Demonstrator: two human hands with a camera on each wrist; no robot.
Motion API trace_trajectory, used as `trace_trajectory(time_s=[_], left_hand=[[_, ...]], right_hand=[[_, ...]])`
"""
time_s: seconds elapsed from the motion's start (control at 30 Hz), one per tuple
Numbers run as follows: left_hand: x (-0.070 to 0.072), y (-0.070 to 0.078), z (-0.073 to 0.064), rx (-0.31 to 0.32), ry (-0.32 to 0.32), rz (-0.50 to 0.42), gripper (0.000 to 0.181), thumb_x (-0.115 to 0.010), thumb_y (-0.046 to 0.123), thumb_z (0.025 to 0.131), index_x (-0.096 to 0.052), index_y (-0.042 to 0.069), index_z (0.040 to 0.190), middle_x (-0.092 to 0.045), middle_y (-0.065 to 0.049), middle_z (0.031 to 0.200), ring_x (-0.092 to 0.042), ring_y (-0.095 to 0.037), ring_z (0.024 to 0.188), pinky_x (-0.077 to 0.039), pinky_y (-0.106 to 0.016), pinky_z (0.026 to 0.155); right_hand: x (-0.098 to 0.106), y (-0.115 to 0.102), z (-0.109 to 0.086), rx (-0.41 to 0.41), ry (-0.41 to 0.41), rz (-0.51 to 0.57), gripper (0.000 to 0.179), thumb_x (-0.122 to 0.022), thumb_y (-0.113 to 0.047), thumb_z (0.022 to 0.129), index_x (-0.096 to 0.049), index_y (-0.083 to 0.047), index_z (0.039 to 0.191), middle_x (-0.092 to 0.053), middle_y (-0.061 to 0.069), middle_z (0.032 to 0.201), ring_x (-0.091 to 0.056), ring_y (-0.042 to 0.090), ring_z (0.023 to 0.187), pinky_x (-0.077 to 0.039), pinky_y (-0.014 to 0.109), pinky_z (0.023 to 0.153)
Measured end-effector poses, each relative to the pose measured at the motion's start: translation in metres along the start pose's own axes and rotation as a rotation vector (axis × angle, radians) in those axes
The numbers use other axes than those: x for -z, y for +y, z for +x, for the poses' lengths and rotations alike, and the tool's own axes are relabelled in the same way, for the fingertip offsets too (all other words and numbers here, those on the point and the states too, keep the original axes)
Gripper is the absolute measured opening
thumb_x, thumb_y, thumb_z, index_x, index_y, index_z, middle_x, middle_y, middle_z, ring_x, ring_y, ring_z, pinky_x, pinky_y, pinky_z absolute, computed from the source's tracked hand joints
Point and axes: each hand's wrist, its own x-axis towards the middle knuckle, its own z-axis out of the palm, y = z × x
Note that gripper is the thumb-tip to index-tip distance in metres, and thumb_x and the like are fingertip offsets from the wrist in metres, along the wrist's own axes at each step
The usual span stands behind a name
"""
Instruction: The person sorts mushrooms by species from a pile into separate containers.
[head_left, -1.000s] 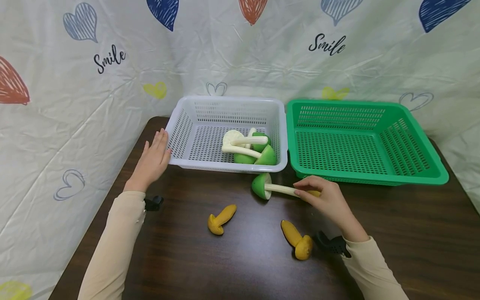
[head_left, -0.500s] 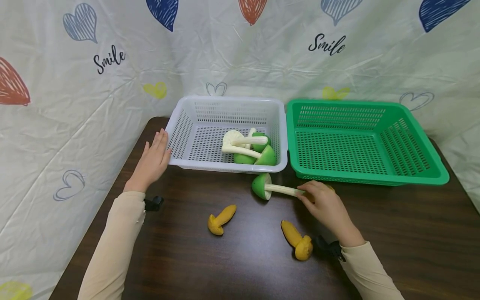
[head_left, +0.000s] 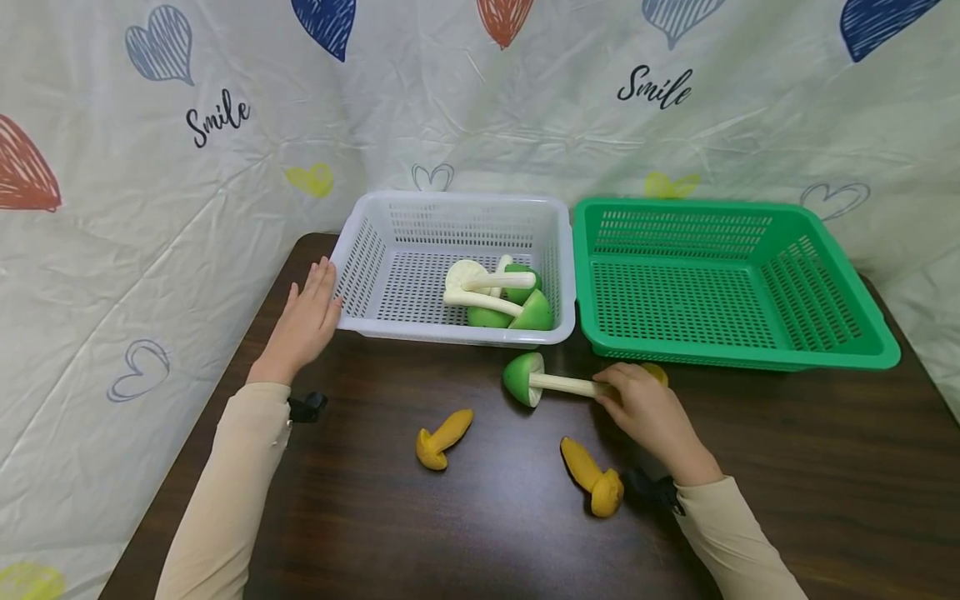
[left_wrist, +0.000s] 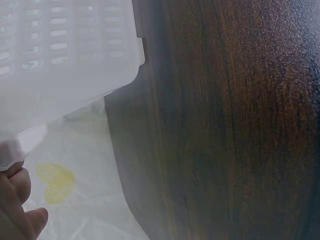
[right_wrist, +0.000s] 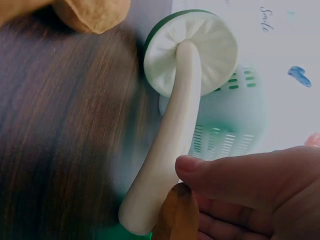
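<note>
One left hand (head_left: pixel 297 323), fingers straight, against a white basket (head_left: pixel 450 333), left of centre, right hand (head_left: pixel 654 414) pinching a green-capped mushroom (head_left: pixel 555 382) by the stem, right of centre

White perforated rectangular plastic basket (head_left: pixel 457 333): one
Green perforated rectangular plastic basket (head_left: pixel 735 357): one
Green-capped mushrooms with long white stems (head_left: pixel 558 383): at least four, some overlapping
Stubby mustard-yellow mushrooms (head_left: pixel 444 439): two in full view, one more mostly hidden
Bare hands (head_left: pixel 298 323): two
Dark wood-grain table (head_left: pixel 495 533): one
</note>
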Motion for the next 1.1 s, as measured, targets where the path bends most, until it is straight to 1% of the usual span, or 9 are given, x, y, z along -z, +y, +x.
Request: trace_trajectory(time_s=[0.23,0.37,0.47,0.6,0.87,1.0,1.1], left_hand=[[0.000,0.000,0.000,0.007,-0.006,0.008,0.058,-0.030,0.024,0.102,-0.012,-0.005,0.148,-0.006,-0.016,0.156,-0.003,-0.029,0.143,-0.003,-0.058,0.110],[0.001,0.000,-0.001,0.008,-0.004,0.013,0.058,-0.030,0.025,0.102,-0.013,-0.005,0.148,-0.006,-0.016,0.156,-0.004,-0.030,0.143,-0.004,-0.058,0.110],[0.001,0.000,-0.001,0.008,-0.004,0.012,0.058,-0.030,0.025,0.102,-0.013,-0.005,0.148,-0.006,-0.016,0.156,-0.004,-0.030,0.143,-0.004,-0.058,0.110],[0.001,0.001,0.000,0.012,-0.008,0.015,0.058,-0.031,0.025,0.102,-0.012,-0.005,0.148,-0.006,-0.016,0.156,-0.004,-0.030,0.143,-0.004,-0.058,0.110],[0.002,0.002,0.000,0.010,-0.009,0.030,0.058,-0.032,0.024,0.102,-0.012,-0.005,0.148,-0.006,-0.016,0.156,-0.005,-0.031,0.143,-0.007,-0.060,0.109],[0.002,0.002,0.000,0.008,-0.012,0.023,0.057,-0.031,0.023,0.102,-0.012,-0.005,0.148,-0.006,-0.016,0.156,-0.005,-0.031,0.143,-0.005,-0.059,0.109],[0.001,0.002,0.000,0.009,-0.011,0.020,0.057,-0.031,0.024,0.102,-0.013,-0.005,0.148,-0.006,-0.016,0.156,-0.006,-0.032,0.143,-0.004,-0.058,0.110]], right_hand=[[-0.002,0.001,0.002,0.044,0.010,-0.031,0.021,-0.080,-0.002,0.071,-0.069,0.000,0.089,-0.064,0.007,0.083,-0.060,0.022,0.075,-0.052,0.038,0.062],[-0.006,0.002,0.004,0.081,0.011,-0.069,0.023,-0.083,-0.003,0.067,-0.069,0.000,0.086,-0.063,0.007,0.080,-0.060,0.023,0.075,-0.051,0.038,0.064],[-0.009,0.003,0.005,0.112,0.024,-0.086,0.022,-0.083,-0.003,0.066,-0.068,-0.001,0.082,-0.061,0.006,0.077,-0.059,0.023,0.074,-0.050,0.037,0.065],[-0.011,0.004,0.005,0.140,0.049,-0.081,0.020,-0.083,-0.001,0.066,-0.067,-0.002,0.078,-0.059,0.004,0.074,-0.058,0.022,0.071,-0.049,0.036,0.062],[-0.011,0.003,0.002,0.130,0.042,-0.025,0.018,-0.081,-0.004,0.070,-0.068,-0.003,0.081,-0.061,0.003,0.077,-0.058,0.019,0.073,-0.051,0.035,0.061],[-0.013,0.004,0.002,0.137,0.065,-0.025,0.019,-0.081,-0.006,0.070,-0.067,-0.004,0.083,-0.063,0.003,0.080,-0.059,0.019,0.073,-0.051,0.036,0.061],[-0.013,0.003,0.002,0.119,0.055,0.002,0.020,-0.080,-0.006,0.072,-0.065,-0.005,0.086,-0.063,0.004,0.083,-0.058,0.018,0.073,-0.050,0.036,0.061]])
